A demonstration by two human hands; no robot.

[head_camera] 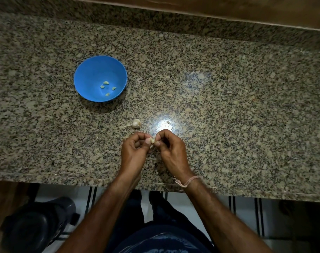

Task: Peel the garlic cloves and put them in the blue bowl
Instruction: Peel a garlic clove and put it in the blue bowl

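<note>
Both hands, left hand (135,145) and right hand (169,146), are pinching one garlic clove (152,140) near the table's (228,106) front edge while I am peeling it, four peeled cloves (106,82) lying in the blue bowl (93,70), the partial garlic bulb (136,123) waiting.

Counter (228,106): runs across in front of the person, with a wall ledge (210,8) behind it.
Bowl (86,70): on the counter, far left of the hands, well apart from them.
Peeled cloves (106,82): four in the bowl, lying apart on its near side.
Bulb (136,123): on the counter between bowl and hands, just behind the left hand.
Scrap (168,122): on the counter, right of the bulb, just behind the right hand.
Left hand (135,145): over the counter's near part, left of the clove.
Right hand (171,146): beside the left hand, on the clove's right.
Clove (152,140): between the two hands, pinched by both.
Bin (37,223): on the floor, below the counter edge, left of the person.
</note>
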